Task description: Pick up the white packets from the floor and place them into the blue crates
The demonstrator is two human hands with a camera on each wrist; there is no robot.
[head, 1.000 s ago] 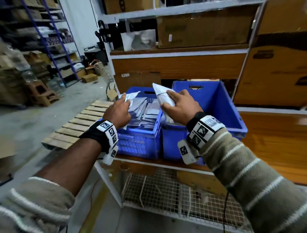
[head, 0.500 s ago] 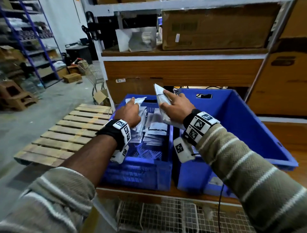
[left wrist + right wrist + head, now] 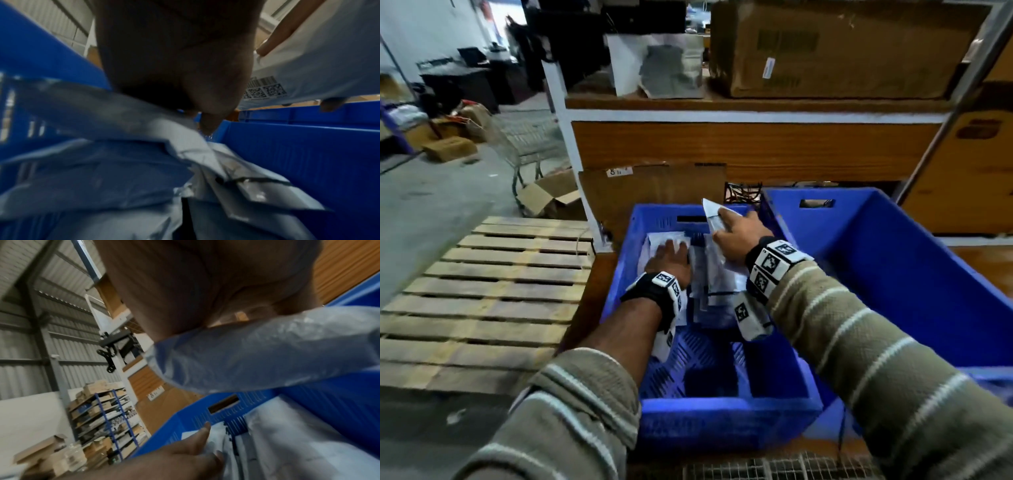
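Two blue crates stand side by side on a shelf. The left crate holds a pile of white packets. My left hand is down inside this crate, its fingers stretched flat on the pile. Over the crate's far right corner my right hand grips a white packet, which sticks up past the fingers. The larger right crate shows only bare blue walls and floor.
A wooden pallet lies on the floor to the left. Above the crates is a wooden shelf board with a big cardboard box on it. Wire mesh runs below the crates. An open carton sits behind the pallet.
My left hand has gone down into the left crate and now lies flat on the pile. My right hand, still holding its packet, has shifted left over that crate. The view has moved closer.
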